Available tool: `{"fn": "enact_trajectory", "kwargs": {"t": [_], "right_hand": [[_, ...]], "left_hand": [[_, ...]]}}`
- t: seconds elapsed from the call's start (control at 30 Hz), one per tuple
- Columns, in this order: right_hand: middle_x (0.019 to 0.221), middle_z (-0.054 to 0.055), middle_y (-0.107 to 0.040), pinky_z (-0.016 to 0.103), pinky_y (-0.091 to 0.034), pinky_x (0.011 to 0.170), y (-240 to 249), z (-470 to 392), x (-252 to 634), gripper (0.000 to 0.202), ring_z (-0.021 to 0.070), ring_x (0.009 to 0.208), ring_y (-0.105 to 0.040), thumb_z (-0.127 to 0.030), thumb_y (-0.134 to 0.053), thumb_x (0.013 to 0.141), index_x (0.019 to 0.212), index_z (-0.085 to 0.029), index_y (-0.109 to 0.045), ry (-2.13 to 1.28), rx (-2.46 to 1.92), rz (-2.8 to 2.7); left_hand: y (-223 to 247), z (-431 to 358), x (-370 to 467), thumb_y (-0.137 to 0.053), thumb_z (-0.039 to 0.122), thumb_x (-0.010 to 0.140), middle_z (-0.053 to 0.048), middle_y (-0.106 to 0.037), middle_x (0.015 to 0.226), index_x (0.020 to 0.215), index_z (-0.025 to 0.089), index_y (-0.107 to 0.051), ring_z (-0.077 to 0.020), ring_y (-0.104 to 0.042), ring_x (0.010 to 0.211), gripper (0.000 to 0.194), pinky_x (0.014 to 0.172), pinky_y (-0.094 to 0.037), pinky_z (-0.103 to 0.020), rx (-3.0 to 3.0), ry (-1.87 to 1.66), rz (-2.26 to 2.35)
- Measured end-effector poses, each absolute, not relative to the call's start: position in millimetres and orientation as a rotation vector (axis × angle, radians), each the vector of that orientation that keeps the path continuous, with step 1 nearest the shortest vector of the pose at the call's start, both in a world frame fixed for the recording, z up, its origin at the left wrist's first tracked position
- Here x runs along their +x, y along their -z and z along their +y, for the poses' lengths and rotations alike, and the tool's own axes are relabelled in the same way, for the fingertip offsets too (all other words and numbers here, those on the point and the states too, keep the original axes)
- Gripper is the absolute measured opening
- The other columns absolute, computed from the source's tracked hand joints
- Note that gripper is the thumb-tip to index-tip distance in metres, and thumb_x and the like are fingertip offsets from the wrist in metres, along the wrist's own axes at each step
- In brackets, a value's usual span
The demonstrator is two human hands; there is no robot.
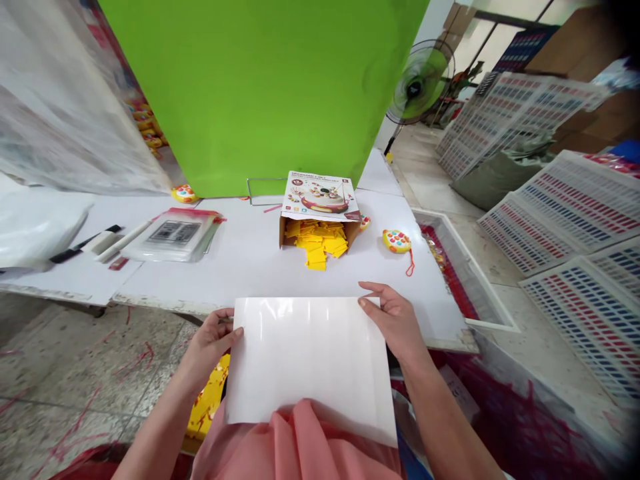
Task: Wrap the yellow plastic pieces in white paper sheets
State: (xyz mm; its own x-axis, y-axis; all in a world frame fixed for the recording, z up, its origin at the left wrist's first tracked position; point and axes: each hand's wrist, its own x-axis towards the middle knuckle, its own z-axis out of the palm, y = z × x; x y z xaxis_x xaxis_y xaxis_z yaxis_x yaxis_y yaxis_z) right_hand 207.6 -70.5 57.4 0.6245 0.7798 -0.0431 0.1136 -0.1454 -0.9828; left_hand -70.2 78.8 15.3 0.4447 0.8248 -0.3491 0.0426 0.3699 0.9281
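Note:
A glossy white sheet [310, 367] lies over my lap, its far edge at the table's front edge. My left hand [215, 337] pinches its left side, thumb on top and fingers beneath. At the far right corner, my right hand [393, 317] grips the sheet between thumb and fingers, with the index finger stretched out. Beyond the sheet stands an open printed box [320, 197] with yellow paper pieces [317, 243] spilling from its front. To its right sits a round yellow toy with coloured dots [397, 241] and a red cord.
Clear plastic bags [173, 233] lie on the left of the white table [250, 267], near a white roll [123, 241]. A green panel [270, 93] rises behind. On the right are a white crate [470, 287], stacked baskets [565, 213] and a fan [415, 87].

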Motion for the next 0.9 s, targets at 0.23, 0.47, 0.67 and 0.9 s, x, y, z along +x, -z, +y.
{"fn": "enact_trajectory", "kwargs": {"t": [0.23,0.47,0.67,0.9], "right_hand": [[0.081,-0.001,-0.058,0.022,-0.043,0.054,-60,-72,207,0.035,0.0111,0.061,-0.053,-0.031,-0.064,0.073,0.107,-0.023,-0.059,-0.720,-1.603,-0.724],[0.073,-0.001,-0.060,0.024,-0.044,0.052,-53,-72,212,0.038,0.0121,0.057,-0.054,-0.034,-0.067,0.071,0.106,-0.022,-0.060,-0.685,-1.535,-0.630],[0.064,-0.004,-0.056,0.024,-0.046,0.050,-46,-70,218,0.037,0.0118,0.053,-0.054,-0.034,-0.069,0.068,0.102,-0.021,-0.060,-0.446,-1.435,-0.367],[0.077,-0.001,-0.059,0.025,-0.049,0.057,-26,-82,198,0.042,0.0126,0.063,-0.058,-0.034,-0.065,0.072,0.111,-0.022,-0.054,-0.389,-1.423,-0.271]], "left_hand": [[-7,81,-76,-0.072,0.028,0.065,0.004,-0.063,0.065,0.103,0.022,-0.047,-0.0140,-0.061,0.056,0.046,0.052,-0.046,-0.022,1.066,-0.622,0.970],[0,84,-82,-0.071,0.023,0.069,0.003,-0.063,0.069,0.110,0.023,-0.049,-0.0122,-0.061,0.060,0.046,0.056,-0.048,-0.021,0.915,-0.660,0.867],[-3,54,-72,-0.062,0.047,0.073,-0.002,-0.067,0.088,0.115,0.024,-0.053,-0.0158,-0.063,0.071,0.049,0.061,-0.053,-0.026,0.520,-0.673,0.679],[7,12,-34,-0.072,0.026,0.068,-0.002,-0.068,0.091,0.097,0.019,-0.059,-0.0167,-0.063,0.085,0.032,0.080,-0.051,-0.030,0.572,-0.808,0.798]]}}
